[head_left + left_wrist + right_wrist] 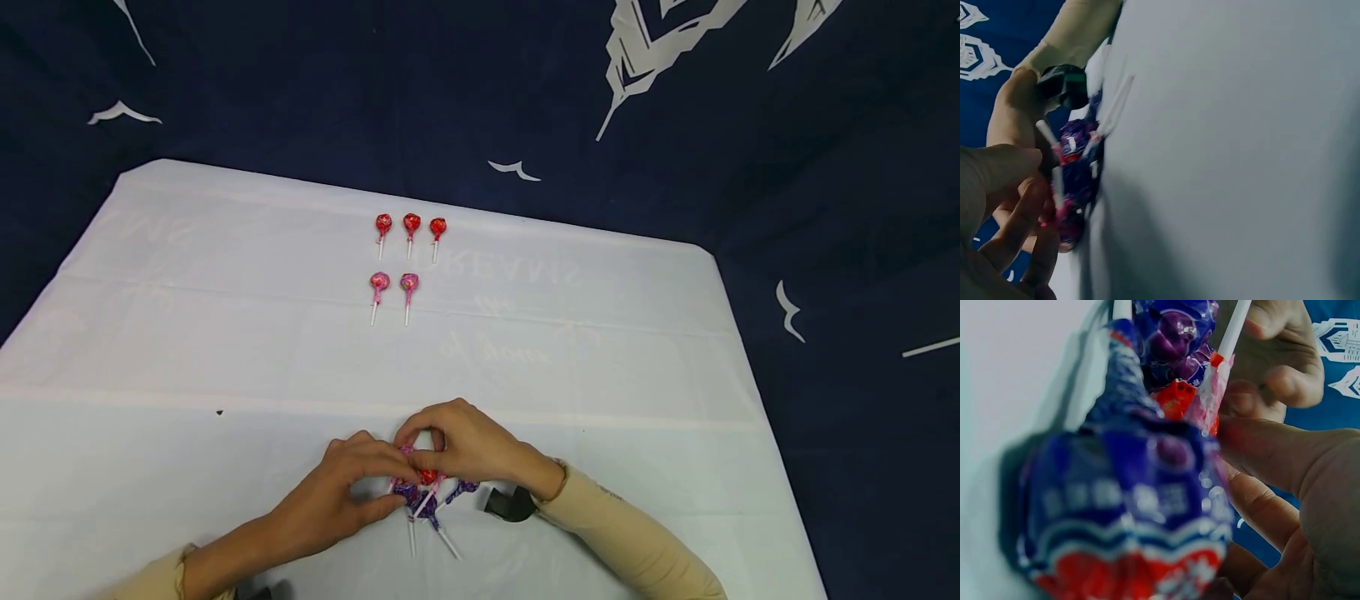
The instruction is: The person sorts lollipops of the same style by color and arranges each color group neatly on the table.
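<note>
Hands meet at the table's [150, 350] near edge: left hand [345, 492] and right hand [465, 446] both pinch fingers on a lollipop pile [427, 496]. Farther off lie two pink lollipops [393, 283], then three red lollipops [410, 225].

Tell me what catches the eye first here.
Both hands, left hand and right hand, meet over a small heap of purple lollipops at the near edge of the white table. Farther back lie three red lollipops in a row, two pink lollipops just below them.
</note>
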{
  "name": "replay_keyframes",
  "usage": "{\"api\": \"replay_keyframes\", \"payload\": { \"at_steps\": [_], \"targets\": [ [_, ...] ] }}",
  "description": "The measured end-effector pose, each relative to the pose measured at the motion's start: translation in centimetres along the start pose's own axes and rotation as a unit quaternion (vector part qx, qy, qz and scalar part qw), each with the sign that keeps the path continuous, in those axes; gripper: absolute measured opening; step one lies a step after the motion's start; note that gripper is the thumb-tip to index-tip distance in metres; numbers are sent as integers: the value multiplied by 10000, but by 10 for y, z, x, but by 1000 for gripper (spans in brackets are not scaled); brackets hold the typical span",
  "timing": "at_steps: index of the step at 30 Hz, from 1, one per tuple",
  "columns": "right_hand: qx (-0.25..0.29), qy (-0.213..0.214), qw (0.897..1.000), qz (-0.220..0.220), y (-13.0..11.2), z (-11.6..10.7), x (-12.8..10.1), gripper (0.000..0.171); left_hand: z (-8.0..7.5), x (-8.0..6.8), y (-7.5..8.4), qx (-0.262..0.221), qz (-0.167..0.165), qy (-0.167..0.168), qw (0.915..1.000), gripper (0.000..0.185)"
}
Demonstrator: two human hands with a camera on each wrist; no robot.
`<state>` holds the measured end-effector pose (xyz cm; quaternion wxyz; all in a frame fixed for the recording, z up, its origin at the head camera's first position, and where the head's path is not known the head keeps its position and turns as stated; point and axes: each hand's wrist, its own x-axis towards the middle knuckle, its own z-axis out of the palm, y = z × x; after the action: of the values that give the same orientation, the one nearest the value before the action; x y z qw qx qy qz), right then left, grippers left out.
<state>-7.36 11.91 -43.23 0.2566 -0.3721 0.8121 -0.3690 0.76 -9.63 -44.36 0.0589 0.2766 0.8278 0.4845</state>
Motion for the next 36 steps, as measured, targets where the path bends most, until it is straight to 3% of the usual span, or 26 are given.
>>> {"api": "replay_keyframes", "payload": {
  "at_steps": [7, 18, 28, 36],
  "targets": [
    [46, -30, 10000, 22, 0, 0, 0, 15, 12, -4, -5, 489, 202, 496, 9974, 37],
    [14, 43, 10000, 13, 1, 0, 0, 15, 18, -7, -8, 1097, 346, 880, 9895, 38],
    [-50, 46, 10000, 47, 0, -3, 0, 15, 20, -5, -9, 1033, 511, 654, 9912, 36],
    [-44, 105, 9999, 16, 2, -1, 0, 16, 20, -5, -10, 937, 534, 701, 9917, 32]
  ]
}}
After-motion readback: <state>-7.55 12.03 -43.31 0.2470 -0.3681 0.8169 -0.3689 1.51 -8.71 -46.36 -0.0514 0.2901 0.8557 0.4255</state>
